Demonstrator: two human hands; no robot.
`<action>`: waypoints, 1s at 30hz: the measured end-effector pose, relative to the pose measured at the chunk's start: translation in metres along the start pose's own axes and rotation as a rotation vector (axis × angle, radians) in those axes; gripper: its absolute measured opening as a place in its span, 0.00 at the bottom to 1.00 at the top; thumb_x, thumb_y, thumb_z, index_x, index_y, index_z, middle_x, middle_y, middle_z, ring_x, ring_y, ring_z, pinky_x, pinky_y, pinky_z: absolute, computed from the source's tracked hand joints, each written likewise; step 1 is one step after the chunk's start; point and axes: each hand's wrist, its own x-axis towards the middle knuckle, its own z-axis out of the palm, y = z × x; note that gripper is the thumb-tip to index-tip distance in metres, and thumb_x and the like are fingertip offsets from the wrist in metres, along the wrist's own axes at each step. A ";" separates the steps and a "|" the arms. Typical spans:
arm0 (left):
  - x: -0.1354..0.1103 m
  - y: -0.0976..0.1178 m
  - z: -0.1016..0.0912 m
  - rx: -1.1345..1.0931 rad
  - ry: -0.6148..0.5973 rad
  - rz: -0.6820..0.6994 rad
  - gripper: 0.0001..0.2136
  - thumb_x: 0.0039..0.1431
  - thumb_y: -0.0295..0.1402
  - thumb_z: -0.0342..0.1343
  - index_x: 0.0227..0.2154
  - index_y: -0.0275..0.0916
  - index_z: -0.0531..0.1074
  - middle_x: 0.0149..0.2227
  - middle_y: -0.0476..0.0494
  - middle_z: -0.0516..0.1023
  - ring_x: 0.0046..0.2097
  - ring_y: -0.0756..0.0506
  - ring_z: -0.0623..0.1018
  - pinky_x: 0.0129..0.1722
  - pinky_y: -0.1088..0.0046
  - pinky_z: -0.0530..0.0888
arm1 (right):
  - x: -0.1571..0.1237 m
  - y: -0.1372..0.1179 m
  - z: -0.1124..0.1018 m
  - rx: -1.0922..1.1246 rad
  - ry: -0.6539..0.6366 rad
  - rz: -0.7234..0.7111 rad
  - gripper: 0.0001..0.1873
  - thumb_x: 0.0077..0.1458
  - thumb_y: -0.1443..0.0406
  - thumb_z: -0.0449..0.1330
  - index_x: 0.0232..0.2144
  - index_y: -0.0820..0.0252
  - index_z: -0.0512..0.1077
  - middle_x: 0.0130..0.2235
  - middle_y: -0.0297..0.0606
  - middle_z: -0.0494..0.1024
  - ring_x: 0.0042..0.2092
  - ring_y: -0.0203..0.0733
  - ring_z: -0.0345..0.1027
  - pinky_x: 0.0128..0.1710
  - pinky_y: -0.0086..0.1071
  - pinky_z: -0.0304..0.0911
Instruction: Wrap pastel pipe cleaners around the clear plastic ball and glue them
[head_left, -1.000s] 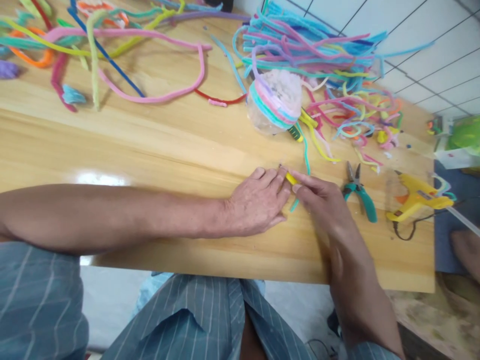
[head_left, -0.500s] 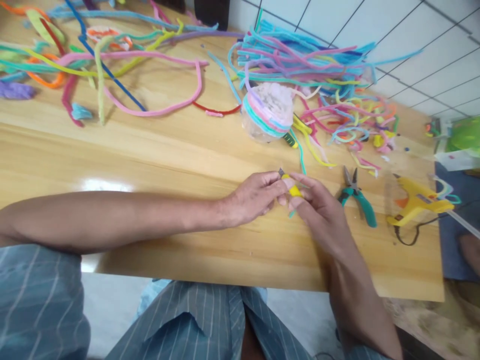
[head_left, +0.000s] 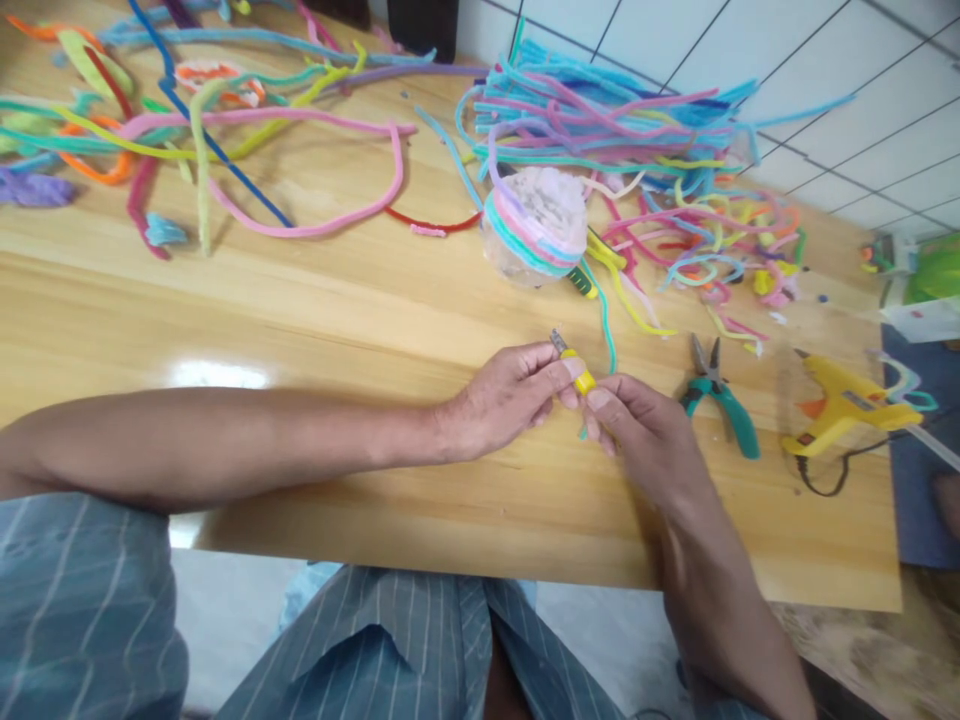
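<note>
My left hand (head_left: 502, 400) pinches a short yellow piece with a grey metal-looking tip (head_left: 579, 377) between thumb and fingers. The tip points up and away; I cannot make out exactly what kind of thing it is. The fingers of my right hand (head_left: 641, 425) close on its lower end, nearly touching the left fingertips. A small teal end (head_left: 583, 433) shows beneath the fingers. Just beyond my right fingers lies a teal pipe cleaner (head_left: 610, 335), running back toward a clear jar (head_left: 525, 262) wrapped with coloured pipe cleaners.
Teal-handled pliers (head_left: 726, 400) lie right of my hands, jaws away from me. Further right rests a yellow glue gun (head_left: 847, 405) with its cord. A bundle of pipe cleaners (head_left: 600, 110) lies at the back; loose ones (head_left: 300, 230) spread across the far left.
My right fingers have lowered and drawn in around the yellow piece's lower end, uncovering more of the teal pipe cleaner behind. The grey tip has turned slightly. My left hand stays nearly still.
</note>
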 end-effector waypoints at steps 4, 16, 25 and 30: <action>0.000 0.002 0.001 0.019 0.002 -0.050 0.22 0.75 0.51 0.59 0.31 0.38 0.74 0.21 0.55 0.67 0.22 0.54 0.64 0.22 0.77 0.61 | -0.004 0.007 0.004 -0.080 0.063 -0.067 0.17 0.68 0.48 0.65 0.35 0.52 0.75 0.25 0.28 0.73 0.25 0.36 0.64 0.27 0.32 0.60; -0.031 0.000 0.008 1.416 -0.181 0.475 0.25 0.74 0.39 0.63 0.65 0.28 0.73 0.63 0.24 0.81 0.56 0.34 0.86 0.55 0.57 0.83 | 0.003 0.029 -0.015 -0.252 0.088 -0.162 0.21 0.69 0.57 0.66 0.62 0.47 0.84 0.46 0.36 0.91 0.43 0.48 0.86 0.46 0.42 0.81; -0.024 0.004 0.011 1.685 -0.190 0.368 0.33 0.77 0.43 0.60 0.74 0.24 0.66 0.77 0.15 0.66 0.67 0.28 0.81 0.62 0.52 0.78 | 0.013 0.029 -0.007 -0.218 0.040 -0.126 0.23 0.70 0.59 0.64 0.64 0.47 0.83 0.63 0.34 0.85 0.64 0.57 0.83 0.69 0.54 0.77; -0.019 0.005 0.008 1.702 -0.200 0.367 0.34 0.77 0.46 0.61 0.73 0.24 0.67 0.76 0.15 0.68 0.67 0.28 0.81 0.61 0.53 0.78 | 0.013 0.028 -0.005 -0.218 0.050 -0.111 0.23 0.70 0.59 0.64 0.64 0.46 0.83 0.63 0.34 0.85 0.65 0.58 0.82 0.70 0.55 0.75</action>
